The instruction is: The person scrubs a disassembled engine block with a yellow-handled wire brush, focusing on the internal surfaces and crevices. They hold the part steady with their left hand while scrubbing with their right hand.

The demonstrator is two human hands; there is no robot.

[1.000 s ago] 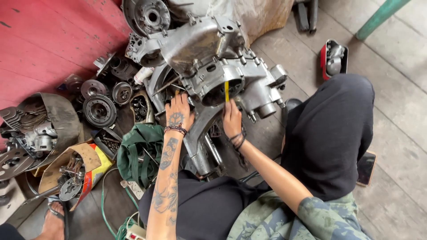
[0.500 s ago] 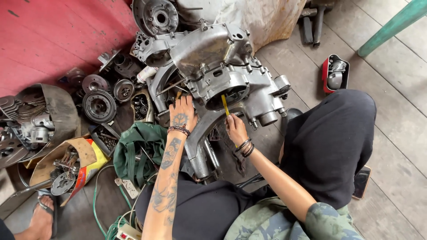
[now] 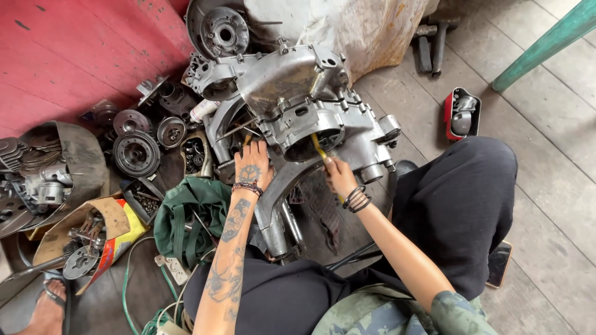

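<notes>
Head view, left to right: at the far left a worn tyre piece [image 3: 68, 155] cradles small metal parts, and just near it a torn cardboard box [image 3: 93, 229] holds more. Round flywheels and pulleys [image 3: 135, 152] lie on the wooden floor [image 3: 559, 186], with a green cloth bag [image 3: 186, 217] near them. The left hand [image 3: 251, 170] lies flat, fingers spread, on the left edge of the engine crankcase [image 3: 310, 118], gripping nothing. That crankcase, a bare cast-metal housing resting on the floor in front of the seated person, looks heavy, rigid and probably oily; its thick rims and bosses seem the safest holds, not the thin fins. The right hand [image 3: 340, 175] has its fingers closed around a yellow-handled tool [image 3: 318, 146], whose tip points into the round opening. Farther right sits a red-edged part [image 3: 460, 113].
</notes>
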